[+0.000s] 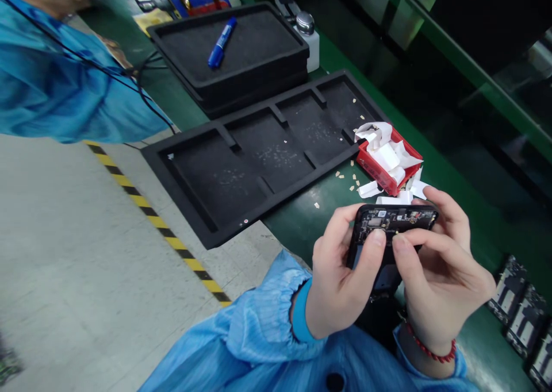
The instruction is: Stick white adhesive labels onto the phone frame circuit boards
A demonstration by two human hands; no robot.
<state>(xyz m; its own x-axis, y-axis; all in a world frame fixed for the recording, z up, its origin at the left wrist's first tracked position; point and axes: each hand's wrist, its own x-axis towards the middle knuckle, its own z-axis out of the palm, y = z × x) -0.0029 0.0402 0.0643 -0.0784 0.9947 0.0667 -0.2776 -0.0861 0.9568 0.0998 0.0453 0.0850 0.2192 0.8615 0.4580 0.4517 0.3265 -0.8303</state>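
Between my hands is an open smartphone [390, 216], tilted so that its bare circuit board faces me. My left hand [345, 271] grips its left side, the thumb pressing on the board near the middle. My right hand [440, 271] is at the right side; its thumb and index finger meet over the board in a pinch, and whatever lies between those tips is too small to name. Just beyond the phone sits a red bin [379, 170] filled with crumpled white paper strips [388, 156]. Part of the phone's lower half is covered by my fingers.
A long black compartment tray [200, 136] lies across the green bench. Behind it, stacked black trays [259, 70] carry a blue marker [222, 42] beside a white dispenser bottle [313, 50]. Several phone assemblies [524, 323] lie at right. A co-worker's blue sleeve [64, 93] reaches in at left.
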